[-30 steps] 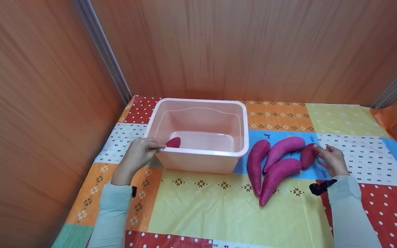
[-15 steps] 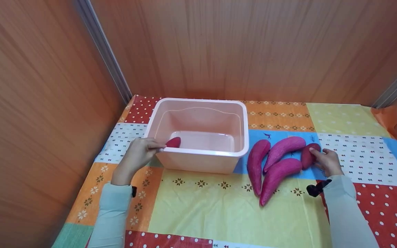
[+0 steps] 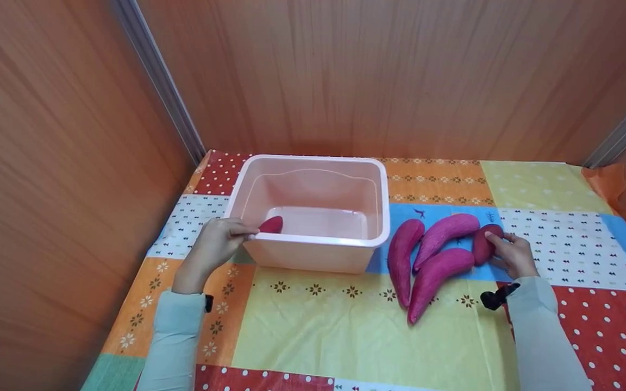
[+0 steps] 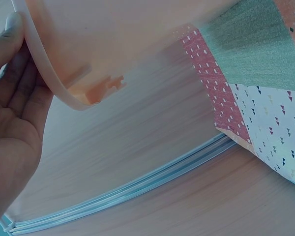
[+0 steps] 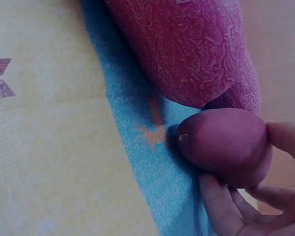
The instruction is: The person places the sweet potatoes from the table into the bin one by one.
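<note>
My left hand (image 3: 219,241) pinches the near-left rim of a pale pink plastic bin (image 3: 313,255); the left wrist view shows the thumb and fingers on either side of the rim. Inside the bin, close to those fingers, lies a red rounded thing (image 3: 272,224), partly hidden by the wall. To the right, my right hand (image 3: 515,254) grips a dark red oval fruit (image 5: 228,147), which looks like a mango and has a small stem scar. Beside it lie long, curved, wrinkled pink-purple sweet potatoes (image 3: 438,277), one of them nearly touching the fruit.
A patchwork-patterned cloth (image 3: 367,336) covers the table. Wood-grain panels (image 3: 345,76) stand behind and at the sides, joined by metal strips (image 3: 163,76). An orange piece of cloth (image 3: 606,184) lies at the far right corner.
The right hand has shifted slightly left and its thumb has come over the dark red fruit, taking a grip on it. The left hand stays on the bin rim.
</note>
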A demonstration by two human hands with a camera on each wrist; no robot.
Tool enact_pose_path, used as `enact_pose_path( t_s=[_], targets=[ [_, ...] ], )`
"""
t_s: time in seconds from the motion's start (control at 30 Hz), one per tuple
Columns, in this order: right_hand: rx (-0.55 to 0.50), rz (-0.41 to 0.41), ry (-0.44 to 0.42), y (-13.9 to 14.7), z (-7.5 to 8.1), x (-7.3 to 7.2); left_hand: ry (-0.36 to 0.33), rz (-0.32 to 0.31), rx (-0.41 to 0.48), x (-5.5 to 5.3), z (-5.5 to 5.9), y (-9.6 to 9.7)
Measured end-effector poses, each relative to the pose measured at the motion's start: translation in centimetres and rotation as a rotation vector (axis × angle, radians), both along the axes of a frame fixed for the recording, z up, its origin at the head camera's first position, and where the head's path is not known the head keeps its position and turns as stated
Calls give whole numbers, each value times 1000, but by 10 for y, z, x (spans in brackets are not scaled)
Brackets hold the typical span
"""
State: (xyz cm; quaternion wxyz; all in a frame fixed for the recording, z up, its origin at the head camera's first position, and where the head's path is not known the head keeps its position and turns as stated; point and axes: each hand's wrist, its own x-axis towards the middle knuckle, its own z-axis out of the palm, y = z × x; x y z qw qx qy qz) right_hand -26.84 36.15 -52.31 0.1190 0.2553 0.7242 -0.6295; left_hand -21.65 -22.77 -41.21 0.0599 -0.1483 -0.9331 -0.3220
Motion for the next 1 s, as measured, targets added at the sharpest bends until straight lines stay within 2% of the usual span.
enact_pose_path(
  t_s=[0.2,0.37,0.6,1.0],
  targets=[
    [-57,-25,-12,3,-3,1,24,-5,-2,1,-2,-1],
    [-72,-22,-17,4,-4,2,-4,-9,10,0,-1,-1],
    [-121,-24,20,5,-5,6,5,-10,7,-1,-1,-1],
    [-150,-42,33,7,-7,7,-13,-1,-8,-1,-1,-2]
  ],
)
